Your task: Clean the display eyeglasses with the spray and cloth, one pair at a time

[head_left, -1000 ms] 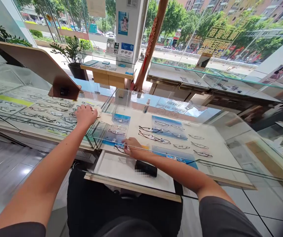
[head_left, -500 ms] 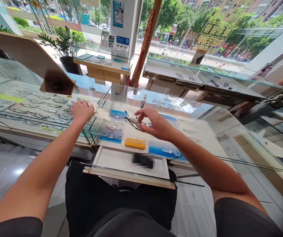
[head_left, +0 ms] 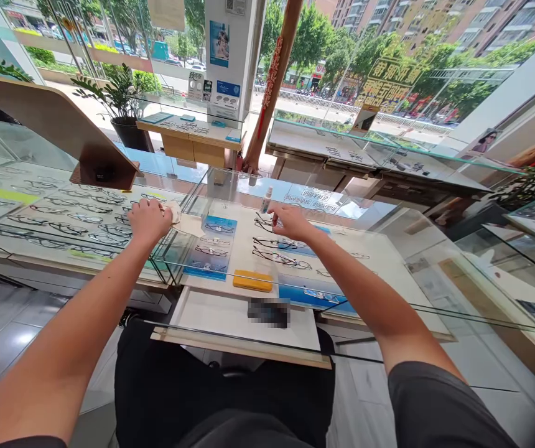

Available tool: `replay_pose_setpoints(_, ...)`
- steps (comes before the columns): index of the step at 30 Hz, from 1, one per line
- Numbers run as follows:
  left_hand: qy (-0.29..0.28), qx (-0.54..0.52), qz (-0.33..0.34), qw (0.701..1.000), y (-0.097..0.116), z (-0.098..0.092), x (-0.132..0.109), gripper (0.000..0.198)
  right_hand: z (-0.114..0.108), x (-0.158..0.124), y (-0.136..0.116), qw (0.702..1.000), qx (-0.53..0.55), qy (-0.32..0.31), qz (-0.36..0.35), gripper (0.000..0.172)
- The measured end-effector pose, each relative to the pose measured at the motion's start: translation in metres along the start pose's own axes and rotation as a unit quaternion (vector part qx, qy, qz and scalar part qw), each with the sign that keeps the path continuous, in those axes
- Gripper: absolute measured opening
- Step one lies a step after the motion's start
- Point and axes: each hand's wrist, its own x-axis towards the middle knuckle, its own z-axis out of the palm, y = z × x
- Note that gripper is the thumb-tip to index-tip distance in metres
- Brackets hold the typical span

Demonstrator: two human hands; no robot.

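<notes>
Right hand (head_left: 290, 222) is now reaching further back and lower into the case than half a second ago, bringing the eyeglass frame (head_left: 262, 221) down toward the display tray (head_left: 245, 258). The left hand (head_left: 148, 219) is hardly shifting.

Going left to right:
- **Left hand:** It is lying curled on the glass counter (head_left: 62, 246), fingers closed over a pale cloth (head_left: 182, 219) that is sticking out just right of the knuckles.
- **Eyeglass frame:** The dark frame is sitting at the right hand's fingertips, low over the tray or already touching it. I cannot tell which.
- **Right hand:** The thumb and fingers are looking pinched lightly on the frame's near end, with the palm turned down.

Around the right-hand grip:
- A spray bottle (head_left: 266, 199) is standing just beyond it.
- Two laid-out frames (head_left: 277, 257) are lying just nearer the body.
- A yellow block (head_left: 252, 280) is lying further toward the body.
- A blue card (head_left: 211, 249) is lying left of those frames.

Judging the step as setting the frame into line with the others, doing it well means:
- keeping the pinch light and on the rim or temple, not on the lenses
- lowering the frame level so both sides are meeting the tray together
- keeping it parallel to the nearer frames
- keeping the wrist clear of the bottle behind the grip
- letting go only once the frame is resting flat
</notes>
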Motion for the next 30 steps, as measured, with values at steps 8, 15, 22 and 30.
replay_pose_setpoints(8,0.002,0.011,-0.001,1.0,-0.002,0.002,0.002,0.055,0.012,0.003,0.009,1.0,0.005,-0.015,0.014,0.054)
replay_pose_setpoints(15,-0.011,0.013,-0.007,1.0,-0.002,0.001,0.004,0.058,0.01,0.003,0.012,1.0,0.007,-0.02,0.022,0.059)
replay_pose_setpoints(22,-0.017,0.004,-0.005,1.0,-0.001,-0.002,0.003,0.061,0.008,-0.002,0.01,1.0,0.001,-0.016,0.025,0.059)
replay_pose_setpoints(30,-0.009,-0.006,-0.001,1.0,-0.002,0.0,0.002,0.061,0.003,-0.008,0.003,0.999,-0.005,-0.001,0.032,0.059)
